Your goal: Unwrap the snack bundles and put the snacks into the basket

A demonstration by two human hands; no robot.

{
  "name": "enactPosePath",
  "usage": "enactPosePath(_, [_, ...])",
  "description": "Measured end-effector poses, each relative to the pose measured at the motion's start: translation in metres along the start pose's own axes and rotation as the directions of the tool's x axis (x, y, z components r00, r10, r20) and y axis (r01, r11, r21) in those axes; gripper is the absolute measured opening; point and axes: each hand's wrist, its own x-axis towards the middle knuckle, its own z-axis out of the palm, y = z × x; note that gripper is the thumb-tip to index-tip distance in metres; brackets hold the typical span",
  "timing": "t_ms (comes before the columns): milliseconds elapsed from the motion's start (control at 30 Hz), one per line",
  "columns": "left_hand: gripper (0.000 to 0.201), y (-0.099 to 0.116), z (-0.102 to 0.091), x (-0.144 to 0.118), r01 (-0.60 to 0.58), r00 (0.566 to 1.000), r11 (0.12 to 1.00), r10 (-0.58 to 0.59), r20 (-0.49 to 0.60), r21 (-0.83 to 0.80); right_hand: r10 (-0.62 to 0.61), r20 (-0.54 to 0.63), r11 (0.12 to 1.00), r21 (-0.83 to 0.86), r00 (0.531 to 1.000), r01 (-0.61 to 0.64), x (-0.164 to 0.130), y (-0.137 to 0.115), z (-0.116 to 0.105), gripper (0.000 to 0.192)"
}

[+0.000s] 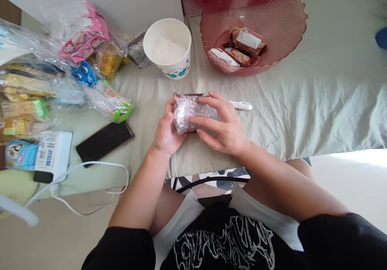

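A small snack pack in shiny, crinkled clear plastic with dark brown edges (185,115) is held above the cloth near the front edge. My left hand (169,131) is closed around its left side, the thumb along the near-left corner. Over the pack's right part lies my right hand (222,125), fingers spread and stretched out, their tips touching the plastic. What is inside the wrapping cannot be made out. Just right of my right hand, a slim white tool (242,105) rests on the cloth, partly hidden behind the fingers.
Behind the pack stand a white paper cup (178,69) with whitish contents and a pink ribbed bowl (282,32) holding several wrapped snacks. Many packaged snacks (27,84) crowd the left. A black phone (104,143), a white box-shaped device (62,153) and a white cable (90,163) lie nearer.
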Motion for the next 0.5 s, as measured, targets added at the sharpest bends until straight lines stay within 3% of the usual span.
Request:
enactPosePath(100, [0.079,0.002,0.001,-0.004,0.01,0.999,1.0,-0.01,0.034,0.01,-0.048,-0.01,0.998,-0.048,0.999,0.047,-0.002,-0.009,0.006,0.03])
enactPosePath(200, [0.062,0.004,0.001,-0.006,0.059,0.998,0.998,-0.059,-0.006,0.005,-0.108,-0.019,0.994,-0.024,0.994,0.107,-0.003,-0.014,0.005,0.028])
enactPosePath(267, [0.053,0.005,0.0,-0.005,0.044,0.998,0.999,-0.044,-0.04,-0.002,-0.079,-0.031,0.997,-0.012,0.996,0.079,-0.002,-0.01,0.0,0.028])
enactPosePath(367, [0.047,0.009,-0.004,-0.003,-0.04,0.996,0.998,0.043,-0.084,0.041,0.117,-0.082,0.987,-0.102,0.99,-0.126,-0.001,0.006,-0.012,0.032])
enactPosePath(500, [0.039,0.02,-0.008,0.0,-0.2,0.973,0.977,0.208,-0.105,0.077,0.357,-0.139,0.881,-0.278,0.924,-0.382,-0.003,0.033,-0.021,0.033])
